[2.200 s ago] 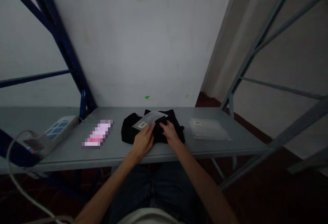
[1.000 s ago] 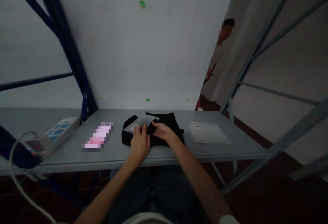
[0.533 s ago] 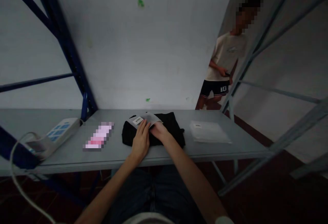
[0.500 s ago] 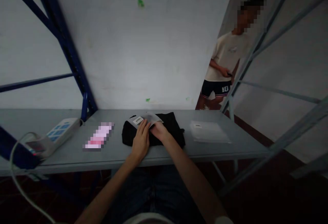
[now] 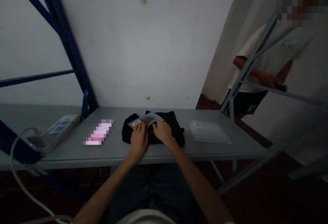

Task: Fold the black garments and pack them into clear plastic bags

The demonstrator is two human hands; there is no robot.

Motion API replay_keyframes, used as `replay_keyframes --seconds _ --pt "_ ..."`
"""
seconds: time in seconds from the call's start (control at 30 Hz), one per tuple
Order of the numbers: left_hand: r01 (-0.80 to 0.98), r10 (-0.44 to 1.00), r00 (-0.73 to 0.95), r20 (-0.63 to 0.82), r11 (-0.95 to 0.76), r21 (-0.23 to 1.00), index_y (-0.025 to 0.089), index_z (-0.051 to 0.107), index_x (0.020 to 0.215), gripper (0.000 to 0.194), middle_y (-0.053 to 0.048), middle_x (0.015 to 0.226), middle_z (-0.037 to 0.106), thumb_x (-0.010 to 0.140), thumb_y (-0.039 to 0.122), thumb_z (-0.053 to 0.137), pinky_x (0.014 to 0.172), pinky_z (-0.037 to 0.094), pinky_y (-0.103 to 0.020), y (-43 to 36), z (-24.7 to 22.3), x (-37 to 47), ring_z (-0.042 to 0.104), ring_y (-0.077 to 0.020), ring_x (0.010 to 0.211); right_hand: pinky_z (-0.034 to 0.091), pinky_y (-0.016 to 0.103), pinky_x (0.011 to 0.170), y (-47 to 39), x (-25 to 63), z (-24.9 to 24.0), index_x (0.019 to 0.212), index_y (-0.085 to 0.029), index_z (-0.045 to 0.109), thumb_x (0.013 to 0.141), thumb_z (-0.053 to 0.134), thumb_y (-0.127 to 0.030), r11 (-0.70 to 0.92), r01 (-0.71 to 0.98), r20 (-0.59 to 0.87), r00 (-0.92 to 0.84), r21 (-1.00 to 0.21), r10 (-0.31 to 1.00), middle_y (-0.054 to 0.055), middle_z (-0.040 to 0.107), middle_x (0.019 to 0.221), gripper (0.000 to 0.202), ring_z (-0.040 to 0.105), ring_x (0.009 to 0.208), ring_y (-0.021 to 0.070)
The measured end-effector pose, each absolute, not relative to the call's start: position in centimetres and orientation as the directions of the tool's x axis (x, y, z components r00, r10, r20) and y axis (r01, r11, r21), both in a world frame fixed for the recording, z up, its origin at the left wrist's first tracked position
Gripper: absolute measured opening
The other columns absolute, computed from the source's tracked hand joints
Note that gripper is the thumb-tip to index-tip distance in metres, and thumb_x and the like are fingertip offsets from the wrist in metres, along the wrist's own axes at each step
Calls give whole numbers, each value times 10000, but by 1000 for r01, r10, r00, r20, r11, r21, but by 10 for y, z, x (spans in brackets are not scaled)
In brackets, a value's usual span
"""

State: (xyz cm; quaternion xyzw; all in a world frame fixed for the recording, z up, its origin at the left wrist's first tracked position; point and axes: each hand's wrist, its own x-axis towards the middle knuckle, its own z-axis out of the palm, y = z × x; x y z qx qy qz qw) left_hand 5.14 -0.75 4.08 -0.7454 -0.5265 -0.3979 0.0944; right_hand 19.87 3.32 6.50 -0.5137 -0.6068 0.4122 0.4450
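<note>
A black folded cloth item, perhaps a garment, lies on the grey shelf in front of me. Over it rests a clear plastic bag with a white barcode label at its left end. My left hand has its fingers curled on the bag's near edge, just below the label. Beside it, my right hand pinches the near right edge of the bag, thumb towards the left. The fingertips of both hands are partly hidden.
A stack of clear plastic bags with a label lies to the right. At left are a blurred-out pink phone-like item and a white power strip with a cable. Blue posts frame the shelf. Another person stands beyond the right frame.
My right hand has come out from under the bag's edge and now grips it from above, fingers curled. My left fingers have bent and moved slightly nearer me. The other person has moved right and closer.
</note>
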Motion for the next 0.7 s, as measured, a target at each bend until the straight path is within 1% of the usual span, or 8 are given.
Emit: replay_keyframes --seconds 0.07,0.13,0.23,0.3,0.4,0.5,0.57,0.7 --pt "861 713 141 687 -430 270 195 596 1175 240 -136 1310 638 997 169 437 1003 526 -475 -7 39 51 559 -303 1255 458 386 913 19 209 65 922 -259 720 869 709 -295 225 525 265 1 -821 964 109 708 954 65 636 1080 296" --pt "864 713 151 684 -432 260 197 597 1174 229 -128 1317 637 999 174 451 997 527 -466 -7 38 50 559 -300 1253 454 396 931 10 222 62 1044 -260 724 889 668 -250 267 693 387 19 -669 922 121 691 1064 166 621 1091 291" --pt "870 715 144 684 -420 257 203 614 1150 226 -116 1308 645 981 148 474 996 524 -464 -6 36 49 560 -301 1247 450 400 969 12 243 57 1326 -249 633 888 611 -151 278 828 491 -4 -487 871 143 644 1231 450 573 1151 285" --pt "865 713 142 686 -426 264 213 629 1124 250 -107 1309 648 958 109 474 1005 519 -459 -6 36 47 561 -297 1250 436 411 997 20 254 53 1415 -231 576 886 589 -113 271 866 492 -34 -420 870 153 644 1248 542 553 1168 290" --pt "844 699 135 702 -452 288 214 643 1087 259 -103 1304 655 959 101 447 1034 507 -445 -5 38 45 566 -287 1255 434 399 978 32 260 51 1418 -225 578 916 568 -119 291 875 447 -98 -386 889 137 683 1191 513 568 1126 283" --pt "852 695 98 713 -429 301 210 646 1066 234 -112 1308 660 989 155 432 1039 500 -465 -4 39 44 566 -296 1266 439 374 937 34 258 51 1287 -226 664 936 559 -129 328 853 440 -132 -406 888 109 705 1143 379 585 1072 266" --pt "878 697 47 716 -370 303 209 640 1091 224 -124 1334 652 997 185 438 1061 472 -520 -4 39 45 557 -317 1288 436 365 934 28 258 51 1181 -232 706 943 553 -129 362 829 483 -129 -427 866 91 710 1111 301 586 1056 254" --pt "909 674 31 738 -326 259 198 603 1239 273 -146 1430 607 997 253 491 1174 281 -672 -12 45 49 486 -355 1387 428 367 923 5 261 49 1080 -248 746 971 552 -163 406 813 569 -115 -417 815 83 697 1066 238 583 1039 250"
